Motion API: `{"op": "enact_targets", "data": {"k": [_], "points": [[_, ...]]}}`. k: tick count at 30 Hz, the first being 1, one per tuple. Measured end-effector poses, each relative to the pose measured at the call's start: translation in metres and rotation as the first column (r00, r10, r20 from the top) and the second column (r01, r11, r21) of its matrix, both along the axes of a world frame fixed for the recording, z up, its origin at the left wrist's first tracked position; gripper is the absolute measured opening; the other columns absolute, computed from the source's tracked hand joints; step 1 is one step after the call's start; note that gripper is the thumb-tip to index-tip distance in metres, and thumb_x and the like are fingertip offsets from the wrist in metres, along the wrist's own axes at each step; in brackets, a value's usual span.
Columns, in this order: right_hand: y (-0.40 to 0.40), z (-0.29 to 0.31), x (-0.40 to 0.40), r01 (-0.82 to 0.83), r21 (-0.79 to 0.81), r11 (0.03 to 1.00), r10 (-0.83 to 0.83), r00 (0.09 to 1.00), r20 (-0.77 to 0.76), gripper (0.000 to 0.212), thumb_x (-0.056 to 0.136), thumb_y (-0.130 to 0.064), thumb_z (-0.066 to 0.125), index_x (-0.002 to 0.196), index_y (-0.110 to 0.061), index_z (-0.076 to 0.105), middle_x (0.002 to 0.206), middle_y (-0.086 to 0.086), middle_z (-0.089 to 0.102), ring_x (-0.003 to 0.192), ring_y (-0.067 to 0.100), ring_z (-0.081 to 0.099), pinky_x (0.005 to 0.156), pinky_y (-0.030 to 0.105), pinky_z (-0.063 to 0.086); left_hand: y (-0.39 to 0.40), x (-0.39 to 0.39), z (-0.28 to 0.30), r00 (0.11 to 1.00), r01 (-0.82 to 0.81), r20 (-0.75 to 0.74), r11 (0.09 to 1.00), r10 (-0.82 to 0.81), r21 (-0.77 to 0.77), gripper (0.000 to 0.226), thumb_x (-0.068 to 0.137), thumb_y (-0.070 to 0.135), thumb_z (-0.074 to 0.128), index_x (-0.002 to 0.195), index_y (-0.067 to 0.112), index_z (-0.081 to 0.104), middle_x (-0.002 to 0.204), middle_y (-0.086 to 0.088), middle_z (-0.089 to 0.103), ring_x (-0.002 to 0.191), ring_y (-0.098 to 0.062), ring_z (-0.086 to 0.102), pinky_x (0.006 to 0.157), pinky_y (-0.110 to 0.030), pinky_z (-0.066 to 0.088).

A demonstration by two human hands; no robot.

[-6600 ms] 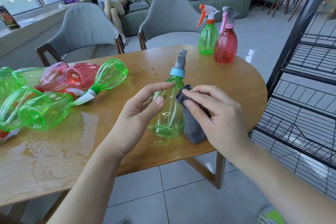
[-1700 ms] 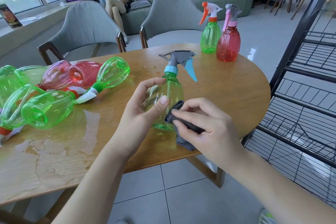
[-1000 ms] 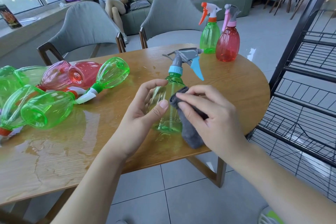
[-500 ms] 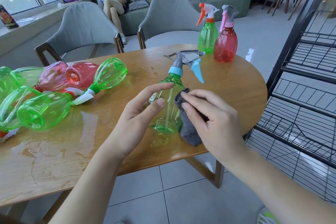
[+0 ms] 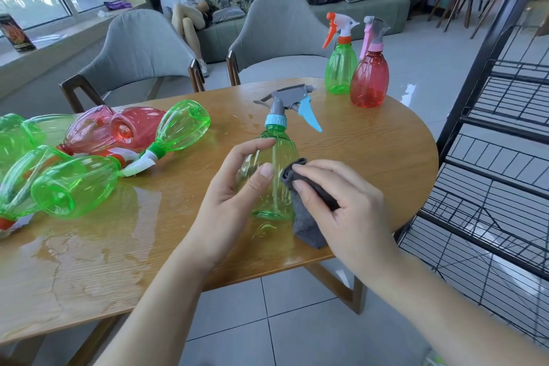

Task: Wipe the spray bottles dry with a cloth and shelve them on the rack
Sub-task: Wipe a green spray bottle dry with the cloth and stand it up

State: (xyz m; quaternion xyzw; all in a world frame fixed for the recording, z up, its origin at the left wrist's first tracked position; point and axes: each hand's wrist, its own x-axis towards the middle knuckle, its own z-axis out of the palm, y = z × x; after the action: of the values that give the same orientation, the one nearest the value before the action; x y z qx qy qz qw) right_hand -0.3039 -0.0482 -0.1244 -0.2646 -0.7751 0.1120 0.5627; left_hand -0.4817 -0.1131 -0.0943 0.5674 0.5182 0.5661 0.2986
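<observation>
Wet woodgrain table (image 5: pixel 371 154); both hands' fingers (image 5: pixel 315 171) around ribbed translucent bottle (image 5: pixel 280 157), grey cloth (image 5: pixel 306 224).

No text, label or number can be read anywhere.

- Wooden table (image 5: pixel 371 154), rounded end, wet sheen left of the grip.
- Heap of green and red bottles lying on their sides (image 5: pixel 98 154), well left of the grip.
- Green bottle (image 5: pixel 340 68) and red bottle (image 5: pixel 369 80) upright, touching, beyond the grip.
</observation>
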Motion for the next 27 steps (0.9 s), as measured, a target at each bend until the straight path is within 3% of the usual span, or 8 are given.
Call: {"op": "enact_targets", "data": {"k": [5,10,15,20,23,27], "points": [[0.008,0.012,0.0,-0.011,-0.031,0.999,0.011,1.0,-0.026,0.019,0.096,-0.013,0.071,0.113,-0.007,0.079,0.114,0.002,0.073,0.106,0.002,0.063,0.096,0.011,0.046,0.002,-0.001,0.0,1.0,0.015,-0.019,1.0,-0.015,-0.002,0.033,0.099,0.032,0.066,0.132,0.036,0.066,0.131,0.009,0.068,0.123,-0.008,0.059,0.116,-0.045,0.044],[0.003,0.003,0.004,-0.093,-0.053,0.994,0.092,0.996,-0.017,0.017,0.094,-0.012,0.074,0.109,-0.007,0.079,0.112,0.001,0.072,0.106,0.006,0.067,0.094,0.015,0.048,0.002,-0.001,-0.002,1.0,0.025,0.01,1.0,-0.025,-0.009,0.032,0.104,0.033,0.064,0.136,0.034,0.062,0.133,0.008,0.067,0.127,-0.013,0.061,0.115,-0.044,0.046],[-0.005,-0.006,0.005,-0.16,0.02,0.987,0.159,0.986,0.043,0.015,0.091,-0.01,0.079,0.106,-0.006,0.081,0.108,0.006,0.072,0.099,0.012,0.069,0.09,0.017,0.051,0.004,-0.005,-0.004,0.996,-0.002,0.089,1.0,0.003,-0.007,0.045,0.095,0.048,0.069,0.137,0.035,0.06,0.139,-0.011,0.062,0.134,-0.034,0.056,0.117,-0.066,0.039],[-0.009,-0.003,-0.003,-0.231,0.167,0.958,0.207,0.967,0.151,0.014,0.096,-0.007,0.074,0.108,-0.002,0.08,0.105,0.011,0.07,0.093,0.024,0.067,0.086,0.031,0.056,0.005,-0.009,-0.006,0.989,0.019,0.144,1.0,-0.017,-0.014,0.047,0.094,0.044,0.071,0.138,0.032,0.059,0.132,-0.022,0.061,0.116,-0.035,0.06,0.11,-0.065,0.044],[-0.01,-0.003,-0.006,-0.234,0.229,0.945,0.184,0.958,0.22,0.015,0.099,-0.007,0.071,0.11,0.0,0.079,0.105,0.012,0.07,0.096,0.025,0.065,0.091,0.029,0.053,0.007,-0.012,-0.006,0.99,0.025,0.138,0.999,-0.022,-0.023,0.04,0.099,0.038,0.068,0.138,0.034,0.06,0.131,-0.016,0.063,0.121,-0.041,0.061,0.107,-0.059,0.048],[-0.006,-0.005,-0.002,-0.229,0.22,0.948,0.184,0.961,0.207,0.015,0.097,-0.008,0.074,0.11,-0.003,0.08,0.106,0.011,0.069,0.094,0.021,0.065,0.089,0.028,0.054,0.007,-0.015,-0.005,0.97,0.045,0.24,0.999,-0.037,-0.025,0.039,0.097,0.028,0.065,0.135,0.031,0.063,0.126,-0.014,0.068,0.113,-0.031,0.066,0.099,-0.046,0.052]]}}
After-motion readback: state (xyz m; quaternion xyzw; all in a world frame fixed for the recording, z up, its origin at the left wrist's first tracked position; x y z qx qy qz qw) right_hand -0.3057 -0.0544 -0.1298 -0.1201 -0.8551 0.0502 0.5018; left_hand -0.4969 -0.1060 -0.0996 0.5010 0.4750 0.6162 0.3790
